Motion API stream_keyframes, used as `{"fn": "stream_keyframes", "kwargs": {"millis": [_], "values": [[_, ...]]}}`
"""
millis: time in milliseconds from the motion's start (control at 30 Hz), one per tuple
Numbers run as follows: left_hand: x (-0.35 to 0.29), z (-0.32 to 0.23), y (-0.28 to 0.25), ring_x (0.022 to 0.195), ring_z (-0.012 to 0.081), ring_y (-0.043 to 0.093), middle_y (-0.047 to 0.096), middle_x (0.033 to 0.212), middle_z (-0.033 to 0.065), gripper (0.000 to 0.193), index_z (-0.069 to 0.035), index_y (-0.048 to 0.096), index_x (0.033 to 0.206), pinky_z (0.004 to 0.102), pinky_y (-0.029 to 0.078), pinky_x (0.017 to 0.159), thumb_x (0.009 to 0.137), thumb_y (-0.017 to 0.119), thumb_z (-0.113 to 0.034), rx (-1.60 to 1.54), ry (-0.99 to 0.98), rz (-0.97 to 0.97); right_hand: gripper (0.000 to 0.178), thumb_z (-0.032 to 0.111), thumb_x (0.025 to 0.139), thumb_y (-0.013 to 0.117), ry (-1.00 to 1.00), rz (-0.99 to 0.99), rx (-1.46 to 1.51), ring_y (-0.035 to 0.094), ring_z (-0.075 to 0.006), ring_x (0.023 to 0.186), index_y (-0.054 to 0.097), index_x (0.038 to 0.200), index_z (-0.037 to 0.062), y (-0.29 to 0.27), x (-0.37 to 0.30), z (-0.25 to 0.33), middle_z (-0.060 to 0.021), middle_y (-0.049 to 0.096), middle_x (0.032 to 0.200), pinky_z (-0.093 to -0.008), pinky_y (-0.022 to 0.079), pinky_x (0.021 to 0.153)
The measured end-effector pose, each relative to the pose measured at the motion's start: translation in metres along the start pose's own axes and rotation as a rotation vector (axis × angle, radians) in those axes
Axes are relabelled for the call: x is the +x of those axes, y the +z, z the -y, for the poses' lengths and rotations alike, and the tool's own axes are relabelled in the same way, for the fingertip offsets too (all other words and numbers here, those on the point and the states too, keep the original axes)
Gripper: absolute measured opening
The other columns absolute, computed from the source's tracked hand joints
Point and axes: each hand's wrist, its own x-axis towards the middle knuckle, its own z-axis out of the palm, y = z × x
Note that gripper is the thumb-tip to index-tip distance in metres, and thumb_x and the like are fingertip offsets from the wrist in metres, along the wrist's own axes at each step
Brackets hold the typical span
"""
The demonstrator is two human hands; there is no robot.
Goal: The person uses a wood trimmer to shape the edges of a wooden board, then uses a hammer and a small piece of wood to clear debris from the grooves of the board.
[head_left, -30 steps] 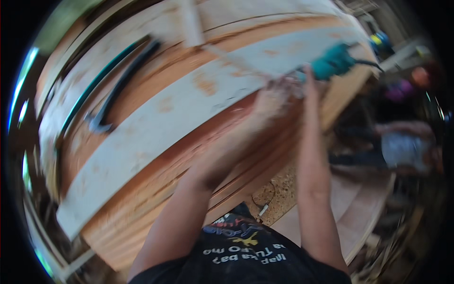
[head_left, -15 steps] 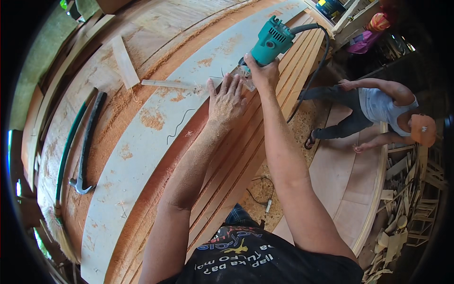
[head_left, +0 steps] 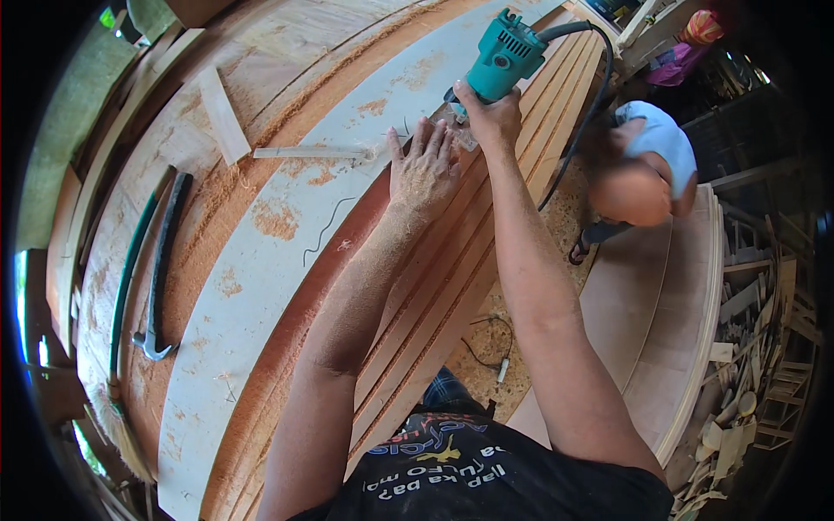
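My right hand point(head_left: 492, 115) is wrapped round the lower body of a teal trim router point(head_left: 502, 59). The router's clear base rests at the edge of a curved white panel point(head_left: 347, 182), over long reddish-brown wooden strips point(head_left: 426, 286). My left hand point(head_left: 423, 176), coated in sawdust, lies flat with fingers spread on the wood just left of the router base. Near its fingertips a thin pale wood strip point(head_left: 313, 152) lies across the panel. The router's bit is hidden by its base and my hand. A black cord point(head_left: 599, 104) runs from the router's top.
A claw hammer point(head_left: 165, 260) and a green-handled brush point(head_left: 130, 286) lie at the left. A short board point(head_left: 223, 117) rests on the dusty surface. At right, a co-worker point(head_left: 647, 169) bends down near a curved wooden panel point(head_left: 634, 313). Wood scraps point(head_left: 738, 408) pile at far right.
The router and both my hands have shifted slightly away along the panel's edge. The co-worker has gone from standing with arms apart to bending over, head nearer to me.
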Motion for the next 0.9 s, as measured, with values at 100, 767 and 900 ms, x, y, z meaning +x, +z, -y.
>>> {"fn": "stream_keyframes", "kwargs": {"millis": [100, 767, 900], "values": [[0.006, -0.002, 0.003, 0.145, 0.0260, 0.020, 0.031, 0.154, 0.0043, 0.057, -0.010, 0.040, 0.143, 0.0687, 0.006, 0.110, 0.094, 0.040, -0.040, 0.003, 0.012, 0.001, 0.080, 0.055, 0.065, 0.076, -0.015, -0.007, 0.001, 0.066, -0.0337, 0.093, 0.047, 0.114, -0.0017, -0.001, 0.007, -0.004, -0.0178, 0.066, 0.099, -0.0446, 0.053, 0.082], [0.038, -0.010, 0.011, 0.146, 0.0290, 0.017, 0.027, 0.155, 0.0078, 0.058, -0.007, 0.036, 0.145, 0.0682, 0.004, 0.110, 0.097, 0.035, -0.040, 0.021, 0.022, 0.065, 0.082, 0.057, 0.067, 0.076, 0.041, 0.037, -0.026, 0.066, -0.0323, 0.096, 0.048, 0.117, -0.0010, -0.001, 0.039, -0.017, -0.0169, 0.065, 0.102, -0.0440, 0.053, 0.085], [0.045, -0.012, 0.011, 0.146, 0.0294, 0.017, 0.028, 0.155, 0.0083, 0.058, -0.007, 0.035, 0.145, 0.0687, 0.004, 0.110, 0.097, 0.034, -0.039, 0.045, 0.034, 0.077, 0.083, 0.058, 0.067, 0.075, 0.026, 0.034, -0.043, 0.066, -0.0315, 0.095, 0.048, 0.117, -0.0015, 0.000, 0.047, -0.023, -0.0170, 0.065, 0.102, -0.0436, 0.053, 0.084]]}}
